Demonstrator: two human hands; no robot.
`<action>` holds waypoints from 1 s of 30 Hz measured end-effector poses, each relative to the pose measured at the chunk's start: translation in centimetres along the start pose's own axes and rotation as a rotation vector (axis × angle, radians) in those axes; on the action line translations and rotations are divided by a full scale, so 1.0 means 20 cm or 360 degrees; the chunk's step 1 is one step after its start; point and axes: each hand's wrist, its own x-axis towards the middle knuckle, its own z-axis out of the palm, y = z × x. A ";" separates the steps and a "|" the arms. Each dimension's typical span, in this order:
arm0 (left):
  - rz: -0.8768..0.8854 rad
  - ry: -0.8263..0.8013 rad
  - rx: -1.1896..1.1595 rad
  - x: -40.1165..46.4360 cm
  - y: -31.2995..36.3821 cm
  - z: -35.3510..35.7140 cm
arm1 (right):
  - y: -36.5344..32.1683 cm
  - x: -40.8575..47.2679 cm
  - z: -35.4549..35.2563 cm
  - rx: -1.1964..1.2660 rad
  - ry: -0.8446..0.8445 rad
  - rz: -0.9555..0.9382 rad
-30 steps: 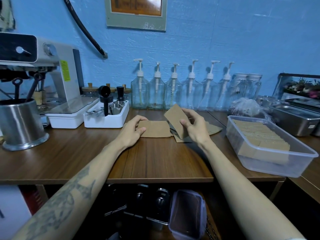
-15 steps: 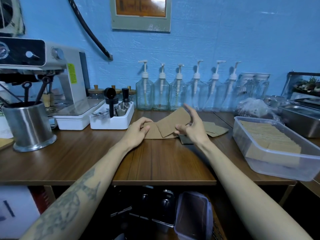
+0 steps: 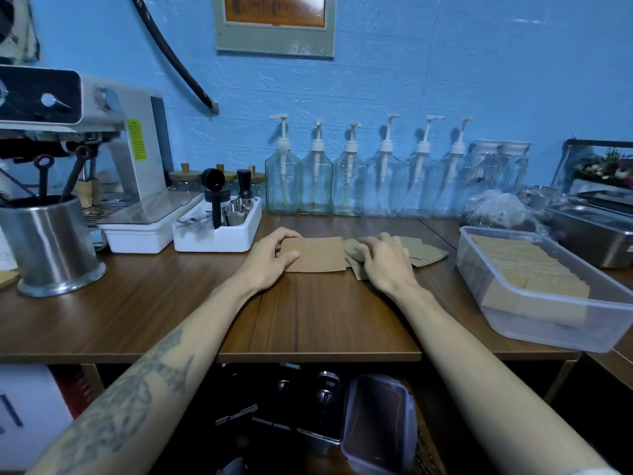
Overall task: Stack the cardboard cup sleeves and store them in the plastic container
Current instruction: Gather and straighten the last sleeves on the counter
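Observation:
A small stack of flat brown cardboard cup sleeves (image 3: 317,254) lies on the wooden counter, and my left hand (image 3: 270,260) grips its left edge between thumb and fingers. My right hand (image 3: 385,258) rests palm down with fingers spread on several loose sleeves (image 3: 424,252) scattered just right of the stack. The clear plastic container (image 3: 548,323) stands at the right of the counter with a long row of sleeves packed inside it.
A white tray of coffee tools (image 3: 219,231) sits just left of the stack. A row of glass pump bottles (image 3: 349,180) lines the wall. An espresso machine (image 3: 85,132), a steel canister (image 3: 48,245) and metal pans (image 3: 596,231) flank the work area.
My right hand has laid the sleeve it held onto the stack under my left hand, then moved right onto the loose sleeves. The left hand stays on the stack.

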 end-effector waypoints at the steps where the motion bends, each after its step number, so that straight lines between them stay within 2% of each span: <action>1: 0.0010 0.0007 0.0017 0.00 0.00 0.00 | 0.02 0.01 0.00 -0.0063 -0.0038 0.0060; 4: 0.0021 0.0034 0.0056 0.00 -0.01 0.00 | 0.04 0.03 0.02 -0.0113 -0.0158 0.0198; 9: 0.0003 0.0041 0.0102 0.01 -0.02 0.00 | 0.03 0.04 0.02 0.0034 -0.0126 0.0232; 17: -0.0030 0.0023 0.0153 0.01 -0.03 0.00 | 0.02 0.06 0.00 0.0609 0.0067 0.0181; 20: -0.0034 0.0015 0.0167 0.01 -0.03 0.00 | 0.03 0.06 -0.01 0.0759 0.0191 0.0242; 23: -0.0049 0.0020 0.0179 0.01 -0.04 -0.01 | 0.01 0.06 -0.04 0.1108 0.0249 0.0347; 26: -0.0065 0.0034 0.0166 0.01 -0.03 0.00 | -0.01 0.05 -0.06 0.1509 0.0173 0.0442; 30: -0.0091 0.0039 0.0158 0.01 -0.03 0.00 | -0.02 0.04 -0.05 0.1509 0.0030 0.0355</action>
